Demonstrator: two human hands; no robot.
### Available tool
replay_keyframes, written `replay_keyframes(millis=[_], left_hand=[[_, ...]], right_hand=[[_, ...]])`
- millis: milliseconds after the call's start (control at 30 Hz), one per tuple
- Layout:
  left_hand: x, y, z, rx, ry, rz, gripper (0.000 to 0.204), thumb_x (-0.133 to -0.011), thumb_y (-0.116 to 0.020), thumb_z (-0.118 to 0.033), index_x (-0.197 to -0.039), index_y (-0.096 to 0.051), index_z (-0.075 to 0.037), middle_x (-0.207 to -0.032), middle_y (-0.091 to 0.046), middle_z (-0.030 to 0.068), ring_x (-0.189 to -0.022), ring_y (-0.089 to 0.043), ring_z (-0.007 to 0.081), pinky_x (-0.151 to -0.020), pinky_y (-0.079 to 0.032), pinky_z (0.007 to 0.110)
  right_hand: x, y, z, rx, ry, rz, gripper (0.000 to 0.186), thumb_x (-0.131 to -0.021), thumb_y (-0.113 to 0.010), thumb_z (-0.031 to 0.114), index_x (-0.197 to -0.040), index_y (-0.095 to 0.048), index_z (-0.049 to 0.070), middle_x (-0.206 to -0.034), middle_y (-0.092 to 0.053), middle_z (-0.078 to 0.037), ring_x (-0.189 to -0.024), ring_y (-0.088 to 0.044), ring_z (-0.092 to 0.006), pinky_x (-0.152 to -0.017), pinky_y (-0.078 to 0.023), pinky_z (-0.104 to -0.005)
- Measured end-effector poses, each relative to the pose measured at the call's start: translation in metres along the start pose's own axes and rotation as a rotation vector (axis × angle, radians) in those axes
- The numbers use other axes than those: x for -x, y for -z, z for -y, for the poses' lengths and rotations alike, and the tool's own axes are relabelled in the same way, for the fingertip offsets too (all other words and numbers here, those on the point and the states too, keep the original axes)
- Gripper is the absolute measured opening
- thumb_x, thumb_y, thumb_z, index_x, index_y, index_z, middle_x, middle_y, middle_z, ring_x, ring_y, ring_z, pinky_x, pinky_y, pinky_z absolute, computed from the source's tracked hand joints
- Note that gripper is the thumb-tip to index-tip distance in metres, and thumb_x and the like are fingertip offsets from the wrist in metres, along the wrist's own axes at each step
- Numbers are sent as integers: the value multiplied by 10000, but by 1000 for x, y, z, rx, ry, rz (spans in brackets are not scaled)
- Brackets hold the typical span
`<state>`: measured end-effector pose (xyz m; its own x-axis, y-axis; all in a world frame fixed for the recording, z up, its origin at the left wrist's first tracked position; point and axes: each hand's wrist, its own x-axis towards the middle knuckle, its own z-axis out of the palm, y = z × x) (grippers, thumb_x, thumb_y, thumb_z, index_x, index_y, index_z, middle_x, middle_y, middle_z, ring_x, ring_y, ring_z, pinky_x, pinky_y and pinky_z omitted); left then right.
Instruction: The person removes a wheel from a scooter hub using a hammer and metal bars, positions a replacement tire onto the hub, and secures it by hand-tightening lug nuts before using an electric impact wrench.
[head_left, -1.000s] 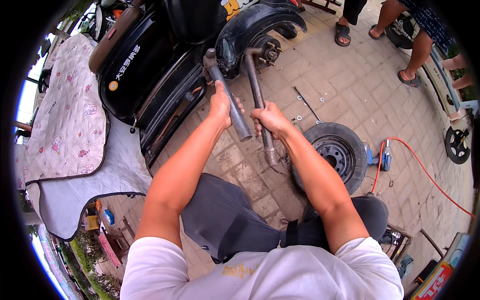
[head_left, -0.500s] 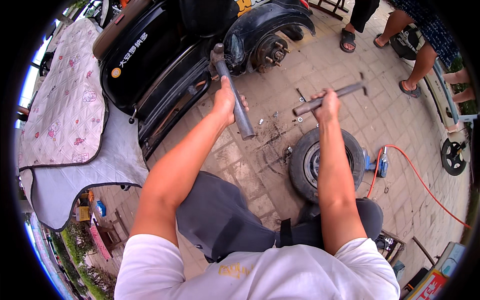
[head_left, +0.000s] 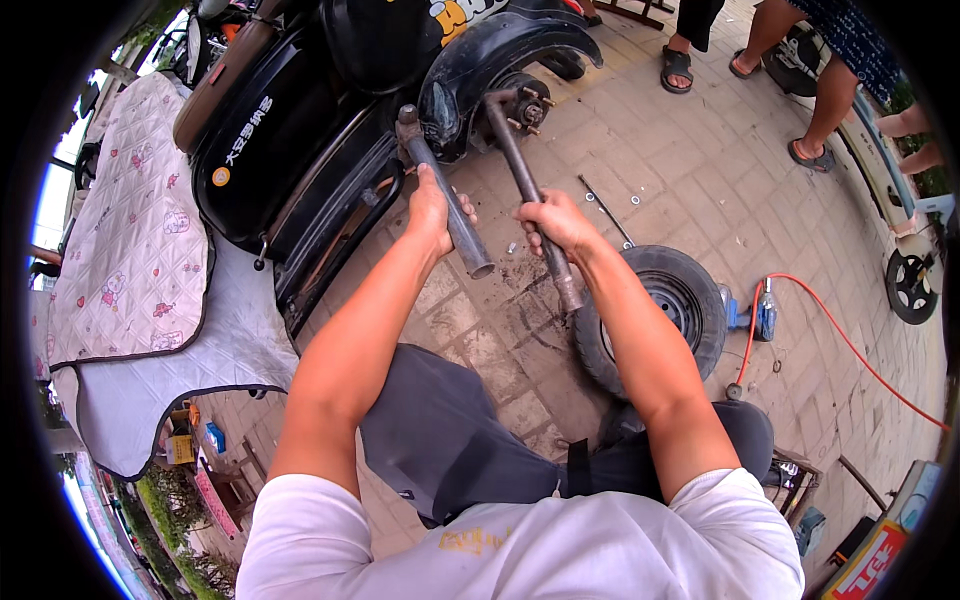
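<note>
At centre frame, your left hand [head_left: 430,212] wraps a pipe [head_left: 466,240] and your right hand [head_left: 557,222] grips a bent bar [head_left: 513,155], its head by the wheel hub [head_left: 536,108] at upper centre, where a firm, square hold should serve best.

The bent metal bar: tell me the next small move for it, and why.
Perhaps nudge the bent metal bar slightly with the right hand to check whether it touches the wheel hub: its angled end meets the hub in this view, but contact cannot be told, and the left hand is gripping a second metal tool.
</note>
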<state>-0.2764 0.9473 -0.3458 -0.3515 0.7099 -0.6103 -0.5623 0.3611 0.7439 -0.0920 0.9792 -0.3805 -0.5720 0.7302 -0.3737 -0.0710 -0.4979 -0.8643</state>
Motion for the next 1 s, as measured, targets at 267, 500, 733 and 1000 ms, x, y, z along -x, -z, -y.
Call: replay_keyframes(millis=[267, 500, 733, 1000], left_hand=[[-6, -2, 0, 65, 53, 31, 582, -942, -308, -637, -884, -377, -62, -668, -453, 92, -540, -479, 206, -513, -457, 375], [-13, 24, -10, 103, -31, -16, 582, -938, -296, -650, -871, -376, -78, -663, -455, 78, -526, -474, 195, -499, -453, 365], [-6, -6, -2, -6, -2, -22, 573, -948, -305, -627, -834, -398, -74, -609, -452, 76, -492, -476, 202, -476, -446, 363], [-2, 4, 0, 38, 45, 36, 564, -953, -299, -620, -846, -376, -72, -642, -452, 87, -535, -483, 199, -496, -451, 363]], right_hand=[[20, 167, 45, -715, 586, -909, 112, -864, -491, 45, -768, -434, 39, -611, -438, -31, -487, -441, -136, -477, -445, -337], [19, -11, -16, 153, -122, 65, 115, -799, -571, 55, -771, -478, -6, -557, -498, -58, -401, -485, -153, -368, -421, -316], [3, -27, -15, 37, -32, 28, 117, -792, -577, 26, -786, -465, -7, -578, -498, -61, -414, -497, -150, -360, -433, -320], [14, 71, 24, -304, 298, -411, 106, -835, -547, 44, -813, -455, -4, -619, -489, -53, -462, -480, -136, -402, -436, -317]])
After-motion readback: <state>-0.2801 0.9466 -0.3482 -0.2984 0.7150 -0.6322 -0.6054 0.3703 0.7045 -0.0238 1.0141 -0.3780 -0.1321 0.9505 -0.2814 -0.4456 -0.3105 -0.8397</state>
